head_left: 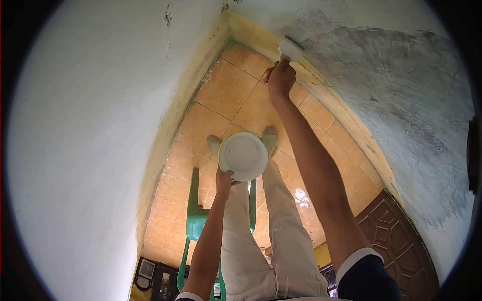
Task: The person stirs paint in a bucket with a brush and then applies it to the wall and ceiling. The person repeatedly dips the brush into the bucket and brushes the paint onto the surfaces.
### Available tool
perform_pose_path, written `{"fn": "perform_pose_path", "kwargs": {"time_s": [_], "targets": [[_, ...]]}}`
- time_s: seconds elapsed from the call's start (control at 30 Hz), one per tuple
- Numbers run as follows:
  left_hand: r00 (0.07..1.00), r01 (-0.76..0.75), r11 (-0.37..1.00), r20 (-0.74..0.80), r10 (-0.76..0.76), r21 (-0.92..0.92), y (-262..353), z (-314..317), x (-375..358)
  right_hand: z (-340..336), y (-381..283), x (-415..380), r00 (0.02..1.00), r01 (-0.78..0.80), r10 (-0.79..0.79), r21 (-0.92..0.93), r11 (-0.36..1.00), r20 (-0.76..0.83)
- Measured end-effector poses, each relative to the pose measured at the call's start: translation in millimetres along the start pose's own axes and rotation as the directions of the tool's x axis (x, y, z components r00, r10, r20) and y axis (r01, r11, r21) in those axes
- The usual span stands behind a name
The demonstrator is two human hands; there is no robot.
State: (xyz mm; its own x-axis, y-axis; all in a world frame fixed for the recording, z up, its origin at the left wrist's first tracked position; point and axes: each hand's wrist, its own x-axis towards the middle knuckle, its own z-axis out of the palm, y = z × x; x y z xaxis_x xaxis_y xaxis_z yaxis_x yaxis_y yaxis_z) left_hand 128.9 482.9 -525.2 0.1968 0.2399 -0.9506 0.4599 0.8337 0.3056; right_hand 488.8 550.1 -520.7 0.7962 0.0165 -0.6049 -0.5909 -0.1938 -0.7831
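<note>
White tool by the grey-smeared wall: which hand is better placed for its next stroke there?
Probably the right hand: it already grips the white tool near the grey-smeared wall. The left hand is occupied with the tub.

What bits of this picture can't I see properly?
In the head view:
Left hand: most fingers hidden behind the white tub.
White tool: grip covered by the right hand.
Green chair: partly hidden by the left arm and pale trousers.
Dark object at the right: cut off by the picture's black edge.
Framed picture, lower left: too small to make out.
</note>
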Motion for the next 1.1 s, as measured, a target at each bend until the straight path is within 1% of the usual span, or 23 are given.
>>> {"fn": "perform_pose_path", "kwargs": {"time_s": [0.07,0.1,0.17,0.23,0.3,0.37,0.4,0.47,0.5,0.57,0.6,0.67,0.7,0.77,0.8,0.87,0.93,1.0,1.03,1.1], "targets": [[1.0,0.001,1.0,0.003,-0.001,0.011,-5,-2,-3,-3,-8,-30,0.976,0.215,-0.216,-0.014,0.976,-0.017],[1.0,0.001,1.0,0.003,-0.002,0.023,-6,-4,-3,-4,-7,-37,0.977,0.214,-0.215,-0.01,0.977,-0.016],[1.0,-0.01,1.0,-0.003,0.01,0.028,-10,-8,-3,-5,-7,-47,0.902,0.428,-0.426,0.01,0.904,-0.074],[1.0,-0.022,0.999,-0.004,0.022,0.031,-9,-8,0,-4,-8,-42,0.904,0.419,-0.418,-0.01,0.908,-0.086],[1.0,0.023,0.998,-0.02,-0.022,0.055,-8,-10,1,-6,-5,-33,0.907,0.408,-0.41,-0.033,0.912,-0.095],[1.0,0.007,0.999,-0.016,-0.006,0.041,-7,-9,1,-9,11,-12,0.959,0.267,-0.278,-0.16,0.95,-0.05],[1.0,-0.007,1.0,-0.016,0.007,0.027,-5,-9,0,-11,13,-10,0.958,0.273,-0.284,-0.158,0.949,-0.052],[1.0,-0.013,1.0,-0.012,0.014,0.022,1,-9,-2,-12,15,-5,0.996,0.092,-0.091,-0.169,0.981,0.011],[1.0,-0.013,1.0,-0.013,0.014,0.014,4,-8,-4,-10,10,-5,0.995,0.099,-0.097,-0.166,0.981,0.015],[1.0,-0.022,1.0,-0.007,0.022,0.022,12,-6,-9,-9,-2,-5,0.99,-0.13,0.135,-0.087,0.988,0.045],[1.0,-0.024,0.999,-0.004,0.025,0.033,17,-5,-11,-8,-14,-9,0.991,-0.119,0.124,-0.086,0.989,0.045],[0.999,-0.051,0.998,0.008,0.051,0.031,19,-7,-14,-5,-47,-28,0.999,-0.05,0.049,0.102,0.994,0.007],[0.997,-0.073,0.997,0.014,0.073,0.036,20,-7,-15,-5,-63,-40,0.999,-0.037,0.036,0.102,0.994,0.011],[0.996,-0.087,0.996,0.015,0.087,0.017,19,-7,-21,-7,-93,-67,1.0,0.006,-0.006,0.19,0.982,0.001],[0.996,-0.091,0.996,0.009,0.091,0.004,22,-8,-25,-8,-107,-83,1.0,0.018,-0.019,0.199,0.98,0.002],[0.995,-0.093,0.996,0.024,0.092,0.012,34,-6,-42,-11,-130,-111,0.993,0.116,-0.117,0.184,0.976,-0.003],[0.996,-0.087,0.996,0.028,0.086,0.018,46,-6,-56,-15,-150,-134,0.991,0.128,-0.132,0.197,0.972,0.005],[0.992,-0.112,0.992,0.058,0.109,0.052,55,-8,-65,-22,-172,-159,0.978,0.207,-0.211,0.207,0.956,-0.003],[0.992,-0.115,0.992,0.058,0.112,0.053,57,-10,-66,-25,-183,-170,0.977,0.208,-0.212,0.21,0.955,-0.002],[0.994,-0.106,0.992,0.034,0.104,0.067,57,-14,-67,-31,-198,-189,0.949,0.312,-0.315,0.184,0.932,-0.014]]}}
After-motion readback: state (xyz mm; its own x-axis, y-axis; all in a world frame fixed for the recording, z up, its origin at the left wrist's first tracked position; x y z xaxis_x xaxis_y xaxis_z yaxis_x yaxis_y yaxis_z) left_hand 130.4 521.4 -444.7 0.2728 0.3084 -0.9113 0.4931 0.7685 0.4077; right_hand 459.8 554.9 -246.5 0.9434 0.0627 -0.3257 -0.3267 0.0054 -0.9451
